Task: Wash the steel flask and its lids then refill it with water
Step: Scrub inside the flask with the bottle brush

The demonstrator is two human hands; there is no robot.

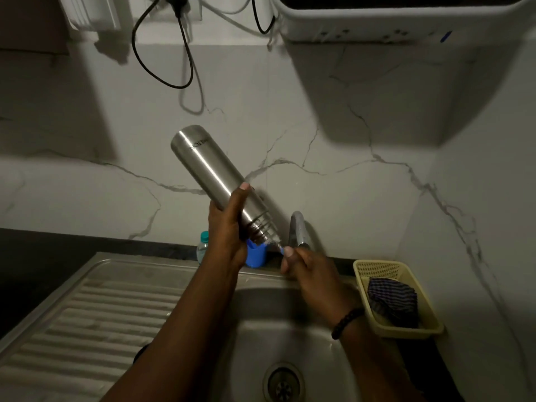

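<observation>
The scene is being viewed by a single wide-angle camera worn on the person's head, so nothing is being shared with a second view. It is being aimed forward and steeply down over the stainless steel sink basin (261, 323), which is being seen at close range, within arm's reach. The white marble-veined wall (333, 134) is being faced straight on. The ribbed steel draining board (95, 314) is being taken in at lower left, and straight lines are being bent towards the edges.
</observation>
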